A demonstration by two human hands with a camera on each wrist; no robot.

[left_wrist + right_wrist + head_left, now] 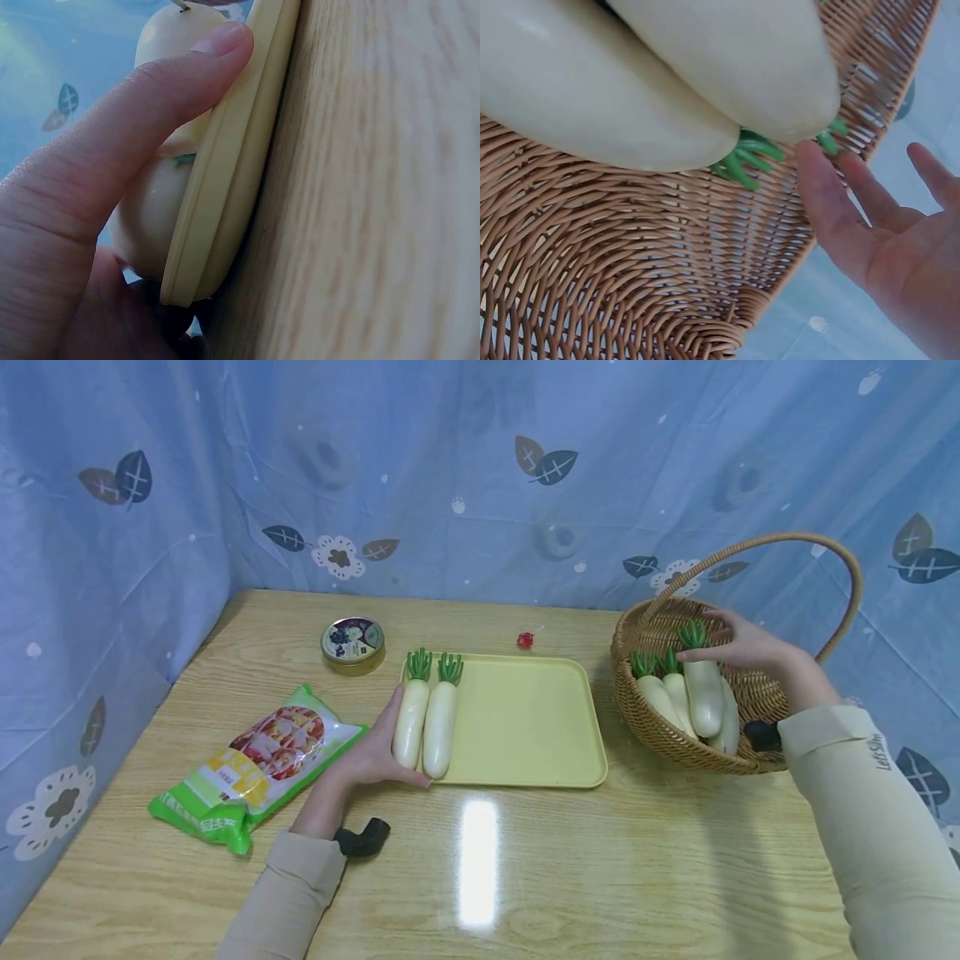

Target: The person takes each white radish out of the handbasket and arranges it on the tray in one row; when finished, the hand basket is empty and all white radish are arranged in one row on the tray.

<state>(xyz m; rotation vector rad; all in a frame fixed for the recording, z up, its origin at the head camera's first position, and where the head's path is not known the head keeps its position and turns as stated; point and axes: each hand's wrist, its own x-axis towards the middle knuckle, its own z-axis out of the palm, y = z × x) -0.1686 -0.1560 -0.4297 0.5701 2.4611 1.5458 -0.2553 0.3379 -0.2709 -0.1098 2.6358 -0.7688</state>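
Observation:
Two white radishes with green tops lie side by side on the left end of the yellow tray (525, 727): an outer radish (411, 722) and an inner radish (440, 731). My left hand (375, 747) rests against the tray's near left corner. Its thumb (150, 97) stretches over the tray rim past the radish ends; the other fingers are partly hidden. In the wicker basket (660, 727) lie several more white radishes. My right hand (757, 652) reaches in over the topmost radish (703, 697), fingers spread around its leafy end, the thumb touching near the leaves.
Left of the tray lies a green-edged food bag (262, 760), with a round tin (352, 643) behind it. A small red wrapped candy (526, 640) sits beyond the tray. The basket's tall handle (847, 560) arches above its right side. A blue curtain (465, 485) hangs behind.

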